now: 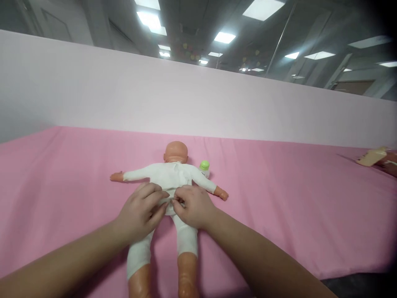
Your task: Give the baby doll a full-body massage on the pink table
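Observation:
A baby doll [176, 153] lies on the pink cover, the back of its bald head showing, arms spread and legs toward me. It wears a white outfit [166, 174] that leaves its hands and lower legs bare. My left hand [141, 210] pinches the white cloth at the doll's waist between thumb and fingers. Close beside it, my right hand [194, 205] has its fingers curled and pinched on the same cloth. The fingertips nearly meet, and the exact bit of cloth between them is partly hidden.
A small white bottle with a bright green cap [204, 166] stands by the doll's right-hand shoulder in view. The pink cover [273, 207] spreads to a white low wall [186, 99] with glass above. At the right edge is a beige object [371, 157] beside something brownish.

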Demonstrator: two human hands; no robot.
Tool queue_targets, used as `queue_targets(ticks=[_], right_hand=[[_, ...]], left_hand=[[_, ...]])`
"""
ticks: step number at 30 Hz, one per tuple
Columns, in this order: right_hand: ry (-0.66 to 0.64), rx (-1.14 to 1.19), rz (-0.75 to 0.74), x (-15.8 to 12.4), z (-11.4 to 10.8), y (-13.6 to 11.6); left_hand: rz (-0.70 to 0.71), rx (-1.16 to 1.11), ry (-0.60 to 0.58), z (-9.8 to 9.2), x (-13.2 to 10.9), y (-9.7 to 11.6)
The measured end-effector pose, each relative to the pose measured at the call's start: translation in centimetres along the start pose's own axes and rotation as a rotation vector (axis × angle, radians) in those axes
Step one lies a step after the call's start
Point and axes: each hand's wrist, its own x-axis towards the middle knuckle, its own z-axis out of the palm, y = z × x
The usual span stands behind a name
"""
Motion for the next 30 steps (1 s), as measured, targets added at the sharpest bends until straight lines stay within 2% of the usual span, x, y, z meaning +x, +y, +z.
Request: queue_targets(ticks=[3, 7, 17, 25, 27, 30], right_hand=[[0.040, 0.015, 0.017, -0.2, 0.4, 0.1], [0.131, 0.058, 0.046, -0.6, 0.9, 0.1], [0.053, 0.098, 0.030, -0.7, 0.6, 0.8], [0.010, 0.094, 0.051, -0.4, 0.5, 1.4], [0.015, 0.074, 0.026, -0.4, 0.5, 1.4], [0.084, 0.001, -0.023, -0.6, 0.6, 1.4]], left_hand=[[-0.027, 0.018, -0.027, 0.0, -0.1, -0.1], [-0.110, -0.029, -0.127, 0.3, 0.2, -0.2], [-0.141, -0.087, -0.131, 0.8, 0.6, -0.1], [-0.271, -0.156, -0.164, 1.0, 1.2, -0.7], [-0.256, -0.158, -0.146, 1.2, 1.1, -0.9], [-0.143, -0.114, -0.081, 1.6, 1.0, -0.8]])
